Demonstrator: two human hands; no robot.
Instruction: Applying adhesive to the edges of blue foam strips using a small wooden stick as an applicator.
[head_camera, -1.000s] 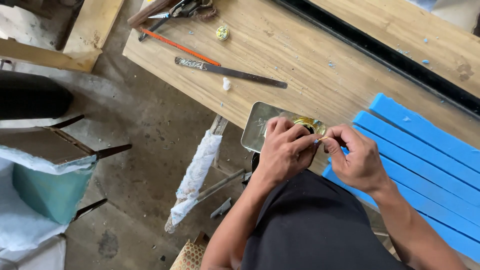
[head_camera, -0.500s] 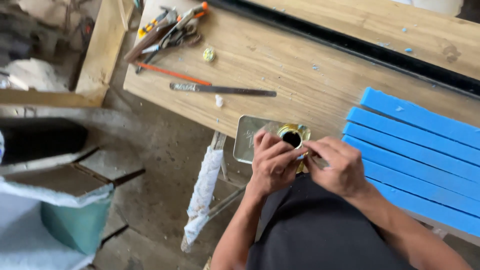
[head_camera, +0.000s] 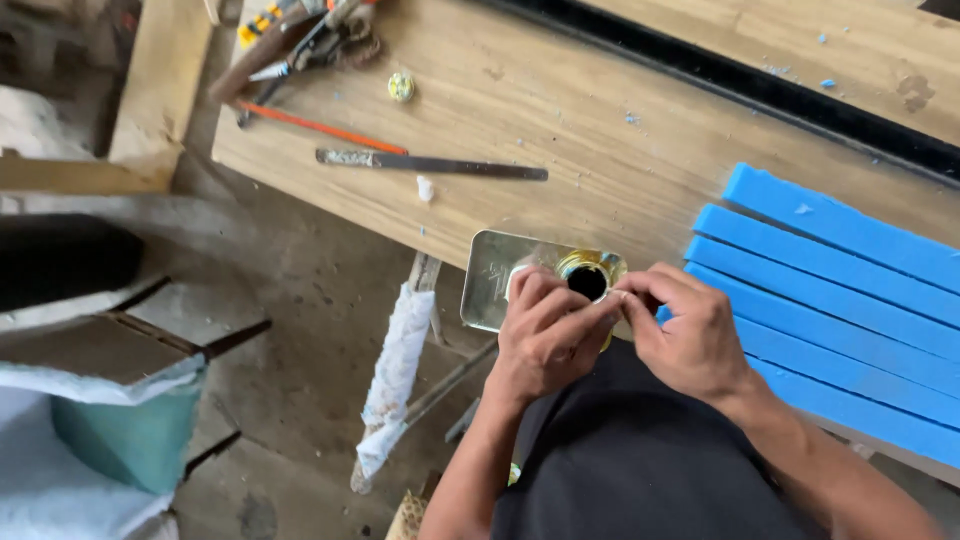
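We see a shiny rectangular metal can (head_camera: 497, 277) with a round gold-rimmed opening, our left hand (head_camera: 545, 340) and right hand (head_camera: 690, 335) meeting, fingertips pinched together, at its spout.

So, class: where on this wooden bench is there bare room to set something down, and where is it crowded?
Bare: bench top between the flat file, the black rail and the blue foam strips. Crowded: the tool pile at the far-left corner, and around both hands at the metal can.

Both hands shifted: left hand (head_camera: 545, 335) and right hand (head_camera: 690, 335) now pinch together right at the metal can (head_camera: 495, 270) mouth (head_camera: 588, 280), dark opening fully exposed. View shifted, more blue foam strips (head_camera: 830, 300) visible.
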